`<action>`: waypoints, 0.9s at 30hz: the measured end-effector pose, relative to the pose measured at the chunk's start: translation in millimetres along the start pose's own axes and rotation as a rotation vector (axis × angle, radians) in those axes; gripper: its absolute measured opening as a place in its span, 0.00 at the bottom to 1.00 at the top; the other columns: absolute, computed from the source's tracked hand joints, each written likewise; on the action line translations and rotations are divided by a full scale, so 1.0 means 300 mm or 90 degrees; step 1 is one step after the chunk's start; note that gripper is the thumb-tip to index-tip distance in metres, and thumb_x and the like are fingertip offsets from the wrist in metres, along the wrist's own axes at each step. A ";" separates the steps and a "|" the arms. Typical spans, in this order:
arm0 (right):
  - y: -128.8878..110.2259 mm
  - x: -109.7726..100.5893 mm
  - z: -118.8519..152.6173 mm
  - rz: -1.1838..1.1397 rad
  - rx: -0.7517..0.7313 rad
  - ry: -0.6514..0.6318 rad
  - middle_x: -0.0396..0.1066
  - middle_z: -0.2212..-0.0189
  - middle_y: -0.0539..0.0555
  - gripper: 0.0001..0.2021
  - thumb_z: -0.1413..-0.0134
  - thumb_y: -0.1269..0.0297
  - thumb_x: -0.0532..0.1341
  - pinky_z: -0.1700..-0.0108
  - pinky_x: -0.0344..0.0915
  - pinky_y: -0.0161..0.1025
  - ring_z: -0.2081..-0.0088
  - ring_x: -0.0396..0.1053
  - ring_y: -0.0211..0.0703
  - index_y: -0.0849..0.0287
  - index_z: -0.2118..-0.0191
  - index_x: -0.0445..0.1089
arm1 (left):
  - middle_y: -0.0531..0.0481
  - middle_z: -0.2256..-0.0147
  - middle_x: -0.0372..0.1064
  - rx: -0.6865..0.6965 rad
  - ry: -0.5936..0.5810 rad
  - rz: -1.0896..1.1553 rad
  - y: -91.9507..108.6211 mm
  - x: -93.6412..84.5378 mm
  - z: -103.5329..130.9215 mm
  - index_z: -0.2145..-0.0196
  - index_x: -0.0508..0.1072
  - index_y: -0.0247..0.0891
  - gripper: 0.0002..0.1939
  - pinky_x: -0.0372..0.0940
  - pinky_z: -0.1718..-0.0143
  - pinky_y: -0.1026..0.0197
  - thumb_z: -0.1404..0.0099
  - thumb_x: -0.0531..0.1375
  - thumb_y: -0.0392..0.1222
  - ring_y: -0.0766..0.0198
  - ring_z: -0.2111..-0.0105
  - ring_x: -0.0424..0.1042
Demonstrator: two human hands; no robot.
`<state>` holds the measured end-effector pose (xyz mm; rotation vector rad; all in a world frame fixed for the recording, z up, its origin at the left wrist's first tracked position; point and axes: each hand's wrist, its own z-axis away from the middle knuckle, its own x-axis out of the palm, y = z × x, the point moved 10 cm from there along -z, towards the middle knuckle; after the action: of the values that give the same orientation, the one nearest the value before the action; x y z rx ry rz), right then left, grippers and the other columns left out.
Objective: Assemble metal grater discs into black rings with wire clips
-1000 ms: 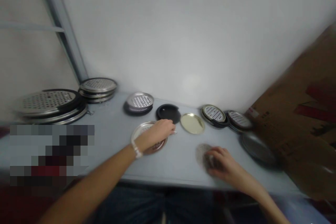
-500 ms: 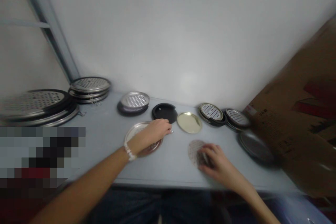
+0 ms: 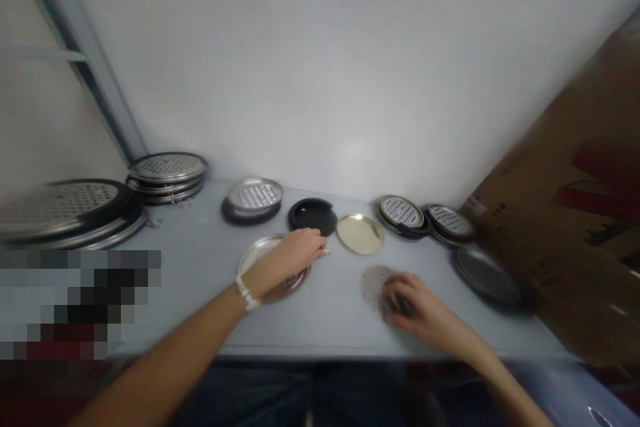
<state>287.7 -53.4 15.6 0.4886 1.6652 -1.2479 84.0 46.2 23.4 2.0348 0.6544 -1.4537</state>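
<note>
My left hand (image 3: 304, 245), closed with its fingertips pinched, reaches over a round metal plate with a raised rim (image 3: 255, 252) that lies on the table. From the fingertips sticks out a small shiny metal piece (image 3: 327, 252); its kind cannot be made out. My right hand (image 3: 413, 303) is curled over the edge of a round perforated grater disc (image 3: 375, 285), which is smeared by motion. Beyond the hands lie a black round holder (image 3: 315, 217) and a smooth gold-coloured round lid (image 3: 360, 235).
Stacked large round graters (image 3: 65, 203) stand at the left, with another stack (image 3: 167, 167) behind. A grater plate (image 3: 256, 193) rests on a black base. Assembled graters (image 3: 401, 212) and a dark round piece (image 3: 487, 273) sit at the right, beside a cardboard box (image 3: 560, 227).
My right hand and the grater disc have shifted slightly to the right. My left hand stays in nearly the same place. The whole view has tilted a little.
</note>
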 end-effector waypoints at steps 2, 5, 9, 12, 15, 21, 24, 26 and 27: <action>-0.007 0.000 0.002 0.005 -0.003 -0.004 0.64 0.46 0.58 0.14 0.43 0.63 0.64 0.40 0.60 0.49 0.44 0.61 0.52 0.54 0.52 0.70 | 0.45 0.62 0.71 0.000 -0.003 -0.004 0.002 -0.001 0.001 0.62 0.73 0.35 0.13 0.60 0.58 0.59 0.26 0.54 0.45 0.58 0.60 0.70; -0.007 -0.001 0.000 -0.002 0.005 -0.007 0.65 0.47 0.58 0.10 0.43 0.62 0.63 0.41 0.61 0.49 0.45 0.62 0.53 0.54 0.55 0.70 | 0.45 0.63 0.71 -0.003 -0.006 0.001 -0.001 0.002 0.001 0.63 0.73 0.36 0.13 0.60 0.58 0.59 0.26 0.54 0.45 0.58 0.60 0.70; 0.007 0.002 -0.007 -0.027 0.009 -0.009 0.65 0.47 0.57 0.07 0.42 0.60 0.64 0.41 0.61 0.49 0.44 0.62 0.52 0.54 0.58 0.71 | 0.46 0.63 0.71 0.002 0.002 0.009 -0.003 0.002 0.005 0.63 0.73 0.36 0.12 0.59 0.59 0.59 0.27 0.54 0.45 0.58 0.60 0.70; 0.016 0.001 -0.008 -0.052 0.013 -0.014 0.65 0.47 0.57 0.09 0.44 0.59 0.65 0.40 0.60 0.50 0.43 0.62 0.52 0.54 0.58 0.71 | 0.46 0.63 0.71 0.001 0.007 0.012 -0.003 -0.002 0.007 0.63 0.73 0.36 0.11 0.60 0.59 0.59 0.27 0.55 0.44 0.58 0.60 0.69; 0.004 -0.015 -0.008 -0.096 0.020 -0.019 0.65 0.48 0.57 0.10 0.44 0.56 0.66 0.41 0.61 0.49 0.45 0.64 0.52 0.54 0.59 0.72 | 0.46 0.63 0.71 -0.004 0.006 0.018 -0.002 -0.005 0.008 0.64 0.73 0.36 0.12 0.60 0.59 0.59 0.27 0.54 0.44 0.58 0.60 0.70; -0.035 -0.129 -0.098 -0.154 -0.024 0.074 0.67 0.51 0.56 0.13 0.46 0.52 0.67 0.47 0.66 0.45 0.50 0.67 0.49 0.54 0.59 0.73 | 0.44 0.63 0.71 -0.005 -0.002 0.003 0.001 -0.003 0.005 0.63 0.73 0.35 0.13 0.60 0.58 0.58 0.26 0.54 0.45 0.57 0.60 0.70; -0.001 -0.188 -0.222 -0.118 -0.052 0.162 0.67 0.51 0.57 0.13 0.47 0.54 0.68 0.47 0.65 0.46 0.49 0.66 0.50 0.55 0.60 0.73 | 0.45 0.63 0.71 -0.010 -0.006 0.003 0.003 -0.006 0.005 0.63 0.73 0.36 0.12 0.60 0.58 0.58 0.27 0.55 0.45 0.57 0.59 0.70; 0.040 -0.198 -0.323 -0.079 -0.054 0.196 0.68 0.54 0.57 0.12 0.49 0.56 0.69 0.48 0.65 0.48 0.51 0.66 0.50 0.56 0.62 0.73 | 0.45 0.63 0.71 -0.015 -0.011 -0.001 0.005 -0.009 0.004 0.63 0.73 0.35 0.12 0.61 0.58 0.58 0.27 0.55 0.45 0.57 0.60 0.70; 0.062 -0.193 -0.374 -0.053 -0.049 0.203 0.68 0.56 0.57 0.11 0.50 0.58 0.70 0.47 0.64 0.48 0.52 0.66 0.51 0.57 0.64 0.73 | 0.44 0.63 0.71 -0.016 -0.013 -0.003 0.006 -0.011 0.004 0.63 0.73 0.35 0.13 0.61 0.58 0.58 0.27 0.55 0.45 0.57 0.60 0.71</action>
<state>277.5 66.6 57.5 0.6001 2.0110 -1.2061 83.4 43.9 26.5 1.9981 0.6665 -1.4597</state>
